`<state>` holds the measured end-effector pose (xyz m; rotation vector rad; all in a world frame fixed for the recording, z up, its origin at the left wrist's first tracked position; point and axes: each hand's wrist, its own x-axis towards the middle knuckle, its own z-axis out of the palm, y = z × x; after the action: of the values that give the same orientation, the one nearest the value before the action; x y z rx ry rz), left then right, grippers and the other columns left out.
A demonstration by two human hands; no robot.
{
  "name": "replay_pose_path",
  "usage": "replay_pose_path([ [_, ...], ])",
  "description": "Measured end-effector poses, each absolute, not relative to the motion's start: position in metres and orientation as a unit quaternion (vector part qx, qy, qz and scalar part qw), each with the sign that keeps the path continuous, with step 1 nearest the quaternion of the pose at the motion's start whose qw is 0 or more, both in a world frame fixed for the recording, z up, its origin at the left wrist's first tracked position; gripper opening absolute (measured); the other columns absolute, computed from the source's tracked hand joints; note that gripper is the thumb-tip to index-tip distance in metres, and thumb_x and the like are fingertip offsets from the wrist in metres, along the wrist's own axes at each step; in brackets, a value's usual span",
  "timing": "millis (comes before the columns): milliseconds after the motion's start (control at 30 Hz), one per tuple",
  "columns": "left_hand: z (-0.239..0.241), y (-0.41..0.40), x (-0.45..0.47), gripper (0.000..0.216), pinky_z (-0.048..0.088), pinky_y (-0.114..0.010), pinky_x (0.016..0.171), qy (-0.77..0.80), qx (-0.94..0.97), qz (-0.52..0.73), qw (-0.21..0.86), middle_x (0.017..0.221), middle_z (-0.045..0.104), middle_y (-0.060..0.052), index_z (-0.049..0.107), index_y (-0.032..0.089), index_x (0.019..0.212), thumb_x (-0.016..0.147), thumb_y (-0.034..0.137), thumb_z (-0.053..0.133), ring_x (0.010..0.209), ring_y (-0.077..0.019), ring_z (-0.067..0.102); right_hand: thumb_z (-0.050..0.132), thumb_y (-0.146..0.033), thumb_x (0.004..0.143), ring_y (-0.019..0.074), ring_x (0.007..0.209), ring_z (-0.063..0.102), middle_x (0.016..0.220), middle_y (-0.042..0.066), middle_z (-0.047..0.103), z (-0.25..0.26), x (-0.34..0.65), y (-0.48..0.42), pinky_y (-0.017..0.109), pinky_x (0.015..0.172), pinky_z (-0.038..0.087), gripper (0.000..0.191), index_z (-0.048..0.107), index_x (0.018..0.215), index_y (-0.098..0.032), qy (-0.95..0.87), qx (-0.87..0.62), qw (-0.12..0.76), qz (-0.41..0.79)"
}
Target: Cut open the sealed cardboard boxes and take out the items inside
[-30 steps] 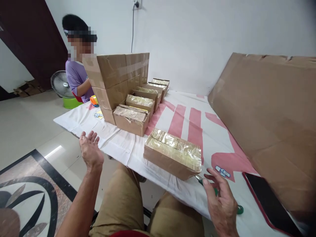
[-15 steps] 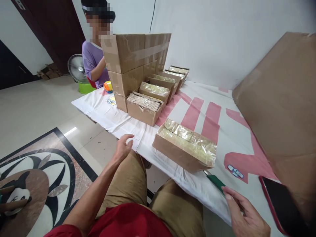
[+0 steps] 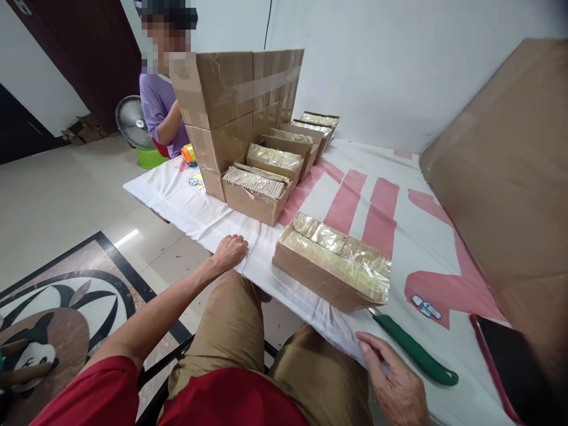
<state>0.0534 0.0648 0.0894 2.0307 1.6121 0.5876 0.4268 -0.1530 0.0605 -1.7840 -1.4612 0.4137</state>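
My left hand [image 3: 231, 252] rests on the front edge of the white cloth, its fingers curled in and nothing visible in them. At the table's near edge, my right hand [image 3: 393, 376] is empty, thumb and forefinger slightly apart. Just beyond it lies a green-handled tool [image 3: 417, 349], its short metal end running to the near corner of a cardboard box, where the rest is hidden. That open box [image 3: 319, 278] stands between my hands, packed with pale yellowish contents in clear shiny wrap. Neither hand touches it.
Stacked taped cartons [image 3: 226, 89] stand at the left, with a row of filled open boxes [image 3: 255, 201] beside them. A phone [image 3: 510, 361] lies at right, near a large cardboard sheet [image 3: 501, 165]. Behind the stack sits a person in a purple shirt [image 3: 160, 106], near a fan [image 3: 135, 121].
My right hand has let go of the green-handled tool, which now lies on the cloth, and has moved left. My left hand has moved slightly right and closed its fingers on the table edge.
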Motion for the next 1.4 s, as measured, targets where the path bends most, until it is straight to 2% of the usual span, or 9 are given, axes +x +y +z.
replay_pose_path([
  [167,0.106,0.040,0.059,0.030,0.056,-0.035,0.069,0.545,0.692,0.306,0.361,0.073,0.072,-0.008,0.077,0.017,0.091,0.090,0.039,0.057,0.070,-0.0211,0.068,0.062,-0.050,0.087,0.0219,0.076,0.076,0.091,0.007,0.081,0.071,0.398,-0.146,0.028,0.065,0.062,0.036,0.073,0.107,-0.022,-0.543,-0.684,0.428,0.235],
  [333,0.123,-0.008,0.097,0.044,0.054,-0.030,0.068,0.420,0.580,0.397,0.574,0.071,0.068,-0.002,0.072,0.014,0.115,0.081,0.041,0.073,0.066,-0.0157,0.065,0.059,-0.047,0.093,0.0197,0.078,0.073,0.092,0.007,0.078,0.110,0.348,-0.116,0.031,0.076,0.060,0.034,0.073,0.109,-0.021,-0.569,-0.604,0.437,0.348],
  [533,0.126,-0.059,0.138,0.049,0.045,-0.021,0.060,0.369,0.704,0.317,0.517,0.070,0.063,0.003,0.061,0.020,0.136,0.087,0.025,0.063,0.063,-0.0109,0.056,0.064,-0.034,0.085,0.0158,0.075,0.063,0.085,0.002,0.074,0.136,0.328,-0.102,0.026,0.069,0.051,0.020,0.074,0.096,-0.020,-0.595,-0.544,0.417,0.420],
  [667,0.121,-0.072,0.156,0.047,0.043,-0.018,0.053,0.328,0.757,0.274,0.494,0.071,0.066,0.002,0.060,0.022,0.136,0.089,0.024,0.058,0.061,-0.0111,0.057,0.063,-0.026,0.082,0.0121,0.064,0.053,0.066,-0.002,0.064,0.134,0.345,-0.119,0.023,0.060,0.042,0.011,0.069,0.075,-0.020,-0.596,-0.545,0.385,0.446],
  [833,0.116,-0.069,0.167,0.042,0.031,-0.014,0.039,0.347,0.758,0.294,0.468,0.079,0.069,-0.001,0.067,0.024,0.130,0.089,0.028,0.059,0.061,-0.0115,0.058,0.058,-0.037,0.088,0.0160,0.071,0.060,0.079,0.002,0.072,0.126,0.425,-0.133,0.027,0.066,0.048,0.022,0.072,0.086,-0.021,-0.555,-0.666,0.406,0.288],
  [933,0.114,-0.064,0.163,0.035,0.034,-0.014,0.039,0.389,0.740,0.323,0.444,0.075,0.068,-0.001,0.072,0.024,0.121,0.089,0.032,0.060,0.058,-0.0113,0.058,0.050,-0.041,0.090,0.0188,0.072,0.063,0.082,0.005,0.074,0.120,0.499,-0.122,0.029,0.067,0.048,0.033,0.074,0.092,-0.019,-0.517,-0.780,0.315,0.159],
  [1133,0.108,-0.062,0.147,0.028,0.047,-0.019,0.045,0.438,0.731,0.326,0.410,0.074,0.073,-0.002,0.078,0.025,0.107,0.088,0.040,0.064,0.061,-0.0157,0.068,0.056,-0.029,0.085,0.0207,0.073,0.063,0.078,0.007,0.075,0.106,0.580,-0.085,0.030,0.067,0.040,0.023,0.073,0.075,-0.018,-0.508,-0.832,0.186,0.123],
  [1267,0.100,-0.062,0.126,0.029,0.056,-0.021,0.053,0.482,0.720,0.319,0.383,0.081,0.078,-0.002,0.079,0.029,0.108,0.086,0.045,0.068,0.073,-0.0202,0.076,0.058,-0.024,0.088,0.0243,0.085,0.069,0.094,0.011,0.079,0.098,0.583,-0.071,0.030,0.068,0.039,0.020,0.076,0.088,-0.018,-0.499,-0.854,0.096,0.110],
  [1400,0.098,-0.060,0.107,0.033,0.054,-0.021,0.050,0.532,0.697,0.320,0.358,0.083,0.079,-0.002,0.079,0.031,0.108,0.084,0.052,0.069,0.078,-0.0226,0.077,0.059,-0.027,0.091,0.0288,0.094,0.071,0.106,0.017,0.078,0.098,0.581,-0.066,0.032,0.071,0.040,0.030,0.071,0.116,-0.015,-0.478,-0.874,0.035,0.075],
])
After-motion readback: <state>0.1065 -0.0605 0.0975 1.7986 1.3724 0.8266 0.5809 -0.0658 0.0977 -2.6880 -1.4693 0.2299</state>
